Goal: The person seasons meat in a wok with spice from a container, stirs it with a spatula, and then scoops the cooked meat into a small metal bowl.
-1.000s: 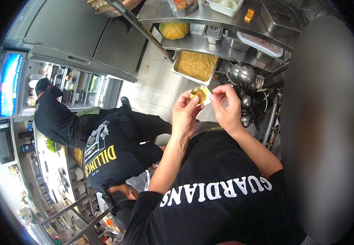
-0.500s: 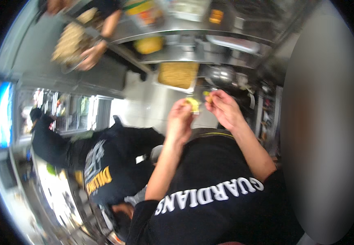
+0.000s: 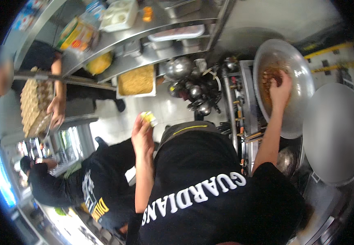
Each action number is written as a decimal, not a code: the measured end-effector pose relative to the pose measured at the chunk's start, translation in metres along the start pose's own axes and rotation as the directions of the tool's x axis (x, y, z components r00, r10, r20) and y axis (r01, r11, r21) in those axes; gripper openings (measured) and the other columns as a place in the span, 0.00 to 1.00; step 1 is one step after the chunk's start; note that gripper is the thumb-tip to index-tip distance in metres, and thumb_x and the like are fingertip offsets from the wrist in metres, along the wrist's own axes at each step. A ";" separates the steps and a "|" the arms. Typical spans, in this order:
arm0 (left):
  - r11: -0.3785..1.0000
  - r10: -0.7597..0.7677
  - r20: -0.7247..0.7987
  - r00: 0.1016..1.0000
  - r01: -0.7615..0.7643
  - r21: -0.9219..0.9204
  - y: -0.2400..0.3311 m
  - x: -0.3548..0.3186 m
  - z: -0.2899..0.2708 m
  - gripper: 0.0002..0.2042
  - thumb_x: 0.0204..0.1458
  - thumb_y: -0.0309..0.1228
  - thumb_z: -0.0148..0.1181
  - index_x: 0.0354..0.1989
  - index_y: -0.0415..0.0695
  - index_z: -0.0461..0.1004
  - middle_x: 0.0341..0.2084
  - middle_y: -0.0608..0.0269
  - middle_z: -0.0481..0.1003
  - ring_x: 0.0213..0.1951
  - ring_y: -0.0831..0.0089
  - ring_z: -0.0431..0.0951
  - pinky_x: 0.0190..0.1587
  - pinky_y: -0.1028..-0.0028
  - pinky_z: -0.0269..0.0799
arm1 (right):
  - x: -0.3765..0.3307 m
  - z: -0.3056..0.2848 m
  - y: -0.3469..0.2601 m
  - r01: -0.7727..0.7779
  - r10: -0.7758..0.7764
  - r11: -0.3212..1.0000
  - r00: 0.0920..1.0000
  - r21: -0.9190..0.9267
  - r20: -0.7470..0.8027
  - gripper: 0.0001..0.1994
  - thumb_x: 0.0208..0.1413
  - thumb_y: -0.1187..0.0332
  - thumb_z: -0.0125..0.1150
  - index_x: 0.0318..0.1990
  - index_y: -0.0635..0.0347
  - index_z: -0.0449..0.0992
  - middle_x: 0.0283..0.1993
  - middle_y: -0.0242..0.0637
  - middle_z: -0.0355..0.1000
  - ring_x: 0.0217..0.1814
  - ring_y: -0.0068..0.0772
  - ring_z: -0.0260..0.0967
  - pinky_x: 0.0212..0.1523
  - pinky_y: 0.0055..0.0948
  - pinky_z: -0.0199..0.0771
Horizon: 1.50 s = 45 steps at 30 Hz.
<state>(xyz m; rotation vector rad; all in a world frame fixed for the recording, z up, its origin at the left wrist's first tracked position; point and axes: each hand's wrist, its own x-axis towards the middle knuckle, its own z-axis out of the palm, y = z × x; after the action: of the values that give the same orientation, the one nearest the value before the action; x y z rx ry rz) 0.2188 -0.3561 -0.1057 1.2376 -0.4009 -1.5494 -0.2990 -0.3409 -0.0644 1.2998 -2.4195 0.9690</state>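
In my left hand (image 3: 143, 136), held out over the floor, is a small yellow-and-white wrapper (image 3: 149, 118), pinched between the fingertips. My right hand (image 3: 281, 90) reaches into a large, shallow metal bowl (image 3: 303, 104) on the right. Its fingers are curled close to a reddish-brown, crumbly mixture (image 3: 270, 77) in the bowl. Whatever those fingers hold is too small or hidden to make out.
A person at the left holds a stack of egg trays (image 3: 36, 108). Another, in a black shirt (image 3: 107, 179), stands close on my left. Steel shelves (image 3: 144, 36) run ahead, above a tray of yellowish food (image 3: 136, 81). Ladles and pans (image 3: 195, 92) hang beside the stove.
My hands, close together before, have moved apart. The right one has gone right into the metal bowl, while the left keeps the wrapper. The view has swung to the right.
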 end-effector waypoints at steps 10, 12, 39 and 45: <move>0.826 0.188 0.236 0.953 -0.284 0.488 0.025 0.005 0.087 0.16 0.55 0.19 0.63 0.53 0.31 0.73 0.42 0.57 0.79 0.44 0.73 0.78 0.49 0.74 0.75 | -0.078 0.031 -0.251 0.081 -0.737 0.393 0.624 0.916 0.261 0.11 0.47 0.76 0.69 0.40 0.60 0.81 0.42 0.40 0.75 0.40 0.40 0.74 0.44 0.35 0.75; 0.824 0.173 0.256 0.951 -0.282 0.491 0.027 0.003 0.095 0.17 0.56 0.18 0.60 0.55 0.32 0.71 0.44 0.54 0.79 0.46 0.72 0.79 0.52 0.74 0.75 | -0.091 0.056 -0.259 0.285 -0.804 0.389 0.569 0.876 0.172 0.11 0.46 0.74 0.69 0.39 0.60 0.79 0.38 0.40 0.73 0.39 0.45 0.72 0.42 0.38 0.74; 0.986 -0.106 -0.520 0.847 0.021 -0.167 -0.058 0.035 -0.134 0.07 0.58 0.25 0.60 0.43 0.49 0.73 0.30 0.73 0.75 0.28 0.82 0.73 0.29 0.80 0.68 | 0.039 0.100 -0.168 0.056 -0.254 0.853 0.912 0.518 0.321 0.15 0.55 0.79 0.60 0.50 0.61 0.78 0.46 0.39 0.77 0.45 0.28 0.75 0.47 0.25 0.75; 0.904 -0.235 -0.691 0.684 -0.108 -0.414 -0.191 -0.026 -0.249 0.06 0.57 0.23 0.59 0.39 0.50 0.72 0.24 0.72 0.70 0.21 0.81 0.68 0.22 0.79 0.64 | 0.059 0.227 -0.357 0.540 -0.699 0.677 0.684 0.500 0.208 0.17 0.56 0.75 0.55 0.54 0.65 0.76 0.46 0.48 0.77 0.52 0.48 0.74 0.56 0.39 0.72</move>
<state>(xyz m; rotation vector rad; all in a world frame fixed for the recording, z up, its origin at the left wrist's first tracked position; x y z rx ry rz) 0.3301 -0.1781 -0.3410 1.3988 0.5023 -0.9827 -0.0208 -0.6652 -0.0490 2.4741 -1.7346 1.0860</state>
